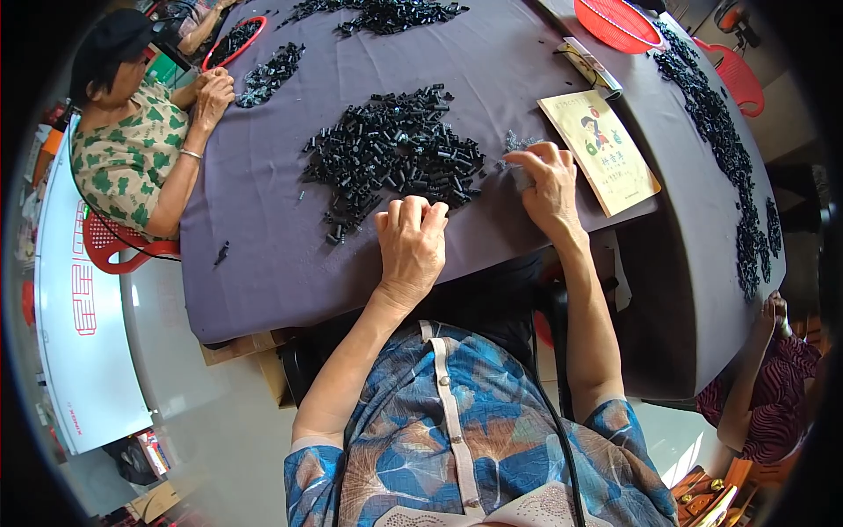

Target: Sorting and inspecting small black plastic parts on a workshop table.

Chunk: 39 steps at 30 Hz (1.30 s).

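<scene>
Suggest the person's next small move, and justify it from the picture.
Probably the right hand should pinch one piece from the silvery heap: it is right there, while the left hand is curled at the black pile's near edge, its grip hidden.

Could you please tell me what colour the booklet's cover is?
The booklet has a pale yellow cover, seen in the head view.

I take this for a small piecework workshop: just beyond the left fingers (411, 211), loose black parts (386, 149) lie heaped on a cloth-covered table (255, 281). Far left of those fingers I see 1 co-worker (132, 158) seated by a smaller pile (272, 75); far right, 1 other person (764, 408) near a long spread of similar parts (711, 132).
</scene>
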Each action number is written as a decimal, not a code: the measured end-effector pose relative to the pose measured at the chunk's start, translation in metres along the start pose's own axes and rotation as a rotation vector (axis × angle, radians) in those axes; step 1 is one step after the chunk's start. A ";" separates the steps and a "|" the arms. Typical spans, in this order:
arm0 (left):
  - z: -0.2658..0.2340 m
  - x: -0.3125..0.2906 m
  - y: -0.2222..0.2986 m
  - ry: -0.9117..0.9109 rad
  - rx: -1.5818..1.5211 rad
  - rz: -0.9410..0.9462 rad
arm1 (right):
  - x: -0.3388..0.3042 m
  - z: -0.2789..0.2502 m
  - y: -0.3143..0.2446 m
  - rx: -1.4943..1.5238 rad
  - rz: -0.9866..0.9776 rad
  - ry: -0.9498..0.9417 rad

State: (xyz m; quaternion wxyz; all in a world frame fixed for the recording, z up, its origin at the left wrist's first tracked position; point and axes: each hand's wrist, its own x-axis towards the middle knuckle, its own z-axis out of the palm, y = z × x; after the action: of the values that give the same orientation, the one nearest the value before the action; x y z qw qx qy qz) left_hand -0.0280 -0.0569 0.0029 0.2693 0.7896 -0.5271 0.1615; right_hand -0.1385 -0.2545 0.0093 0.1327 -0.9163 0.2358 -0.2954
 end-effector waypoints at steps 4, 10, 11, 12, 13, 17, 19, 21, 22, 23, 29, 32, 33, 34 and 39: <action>-0.001 0.000 0.001 0.003 -0.009 -0.004 | 0.002 -0.004 0.013 0.001 0.075 0.145; 0.000 0.000 0.001 -0.013 -0.017 -0.018 | 0.002 -0.004 0.004 -0.104 0.101 0.031; -0.001 0.000 0.002 -0.014 -0.016 -0.024 | 0.002 -0.002 0.002 -0.158 0.100 0.007; -0.001 -0.001 0.001 -0.013 -0.012 -0.024 | 0.002 0.000 0.001 -0.146 0.096 0.025; -0.002 -0.001 0.001 -0.010 -0.018 -0.030 | 0.003 0.001 0.000 -0.142 0.094 0.027; -0.001 0.000 0.001 -0.018 -0.049 -0.046 | 0.003 -0.001 -0.001 -0.098 0.084 -0.038; -0.001 0.001 0.000 -0.021 -0.059 -0.053 | 0.003 -0.003 -0.001 -0.052 0.115 -0.083; -0.002 0.001 0.000 -0.025 -0.069 -0.061 | 0.002 -0.008 0.001 -0.064 0.103 -0.118; -0.003 0.001 0.000 -0.022 -0.075 -0.067 | 0.001 -0.008 0.004 -0.057 0.083 -0.099; -0.003 0.001 0.000 -0.020 -0.081 -0.073 | 0.001 -0.008 0.004 -0.058 0.084 -0.100; -0.002 0.002 0.000 -0.006 -0.098 -0.059 | 0.003 -0.010 -0.004 -0.093 -0.025 -0.108; -0.002 0.002 0.002 -0.011 -0.095 -0.071 | 0.003 -0.011 -0.008 -0.119 -0.085 -0.102; -0.002 0.002 0.002 -0.011 -0.095 -0.071 | 0.002 -0.010 -0.007 -0.121 -0.077 -0.104; -0.001 0.002 0.001 -0.008 -0.100 -0.065 | 0.001 -0.009 -0.007 -0.124 -0.069 -0.107; -0.002 0.001 -0.001 0.004 -0.113 -0.086 | -0.003 0.002 -0.005 -0.147 -0.055 -0.099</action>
State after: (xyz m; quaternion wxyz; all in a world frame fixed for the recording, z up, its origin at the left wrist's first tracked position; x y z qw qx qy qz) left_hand -0.0267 -0.0566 0.0048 0.3211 0.7948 -0.5004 0.1216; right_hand -0.1377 -0.2485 0.0081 0.0685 -0.9432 0.2247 -0.2351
